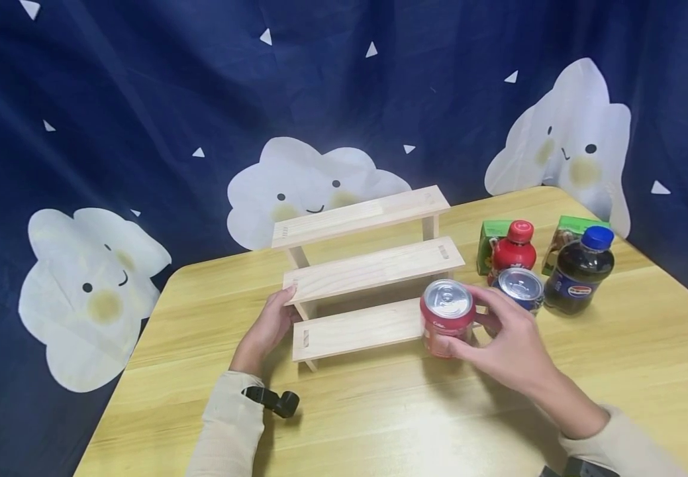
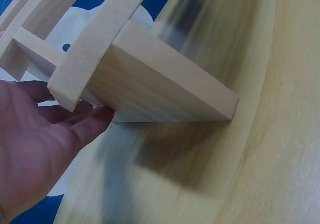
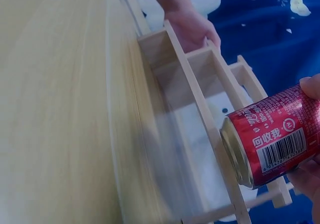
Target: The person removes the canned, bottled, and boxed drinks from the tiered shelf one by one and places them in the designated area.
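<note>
A three-step wooden display rack point(image 1: 373, 270) stands on the table. My left hand point(image 1: 267, 326) grips its left side, with the thumb at the end of the middle step. In the left wrist view, the fingers point(image 2: 95, 124) lie against the side support below a step. My right hand point(image 1: 513, 341) holds a red Coca-Cola can point(image 1: 447, 324) upright between thumb and fingers, at the right end of the lowest step. In the right wrist view, the base of the can point(image 3: 237, 156) is close to that step's front edge; whether they touch I cannot tell.
Right of the rack stand a blue can with a silver top point(image 1: 520, 285), a red-capped bottle point(image 1: 513, 255), a blue-capped Pepsi bottle point(image 1: 579, 275) and two green cartons point(image 1: 489, 242) behind them. A dark blue curtain point(image 1: 200, 79) with cloud shapes hangs beyond the table point(image 1: 171, 371).
</note>
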The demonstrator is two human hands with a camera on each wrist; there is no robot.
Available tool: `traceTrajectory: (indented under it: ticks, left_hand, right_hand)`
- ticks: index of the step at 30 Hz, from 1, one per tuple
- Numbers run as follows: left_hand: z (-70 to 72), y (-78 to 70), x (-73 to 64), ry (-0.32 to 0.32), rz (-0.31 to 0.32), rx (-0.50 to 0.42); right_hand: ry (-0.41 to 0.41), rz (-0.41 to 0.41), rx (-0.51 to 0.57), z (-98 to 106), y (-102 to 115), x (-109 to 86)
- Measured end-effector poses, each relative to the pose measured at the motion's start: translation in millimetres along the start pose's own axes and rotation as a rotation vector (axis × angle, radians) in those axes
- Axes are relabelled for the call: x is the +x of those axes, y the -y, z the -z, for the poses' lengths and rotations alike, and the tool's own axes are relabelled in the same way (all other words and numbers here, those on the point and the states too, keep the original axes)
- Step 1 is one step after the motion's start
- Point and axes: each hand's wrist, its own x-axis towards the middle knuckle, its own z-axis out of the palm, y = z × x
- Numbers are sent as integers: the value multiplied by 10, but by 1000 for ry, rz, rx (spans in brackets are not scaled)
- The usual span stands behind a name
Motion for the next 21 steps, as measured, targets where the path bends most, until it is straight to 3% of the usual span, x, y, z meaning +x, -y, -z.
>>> traceTrajectory:
  ticks: [6,21]
  left_hand:
    - [9,10,6,13,-13,-13]
    - [2,6,9,18,-9,-13]
  right_hand:
    - [-23,-51,-75,203,-10,-96]
    - [-47,-226,-131,585,-170,-387]
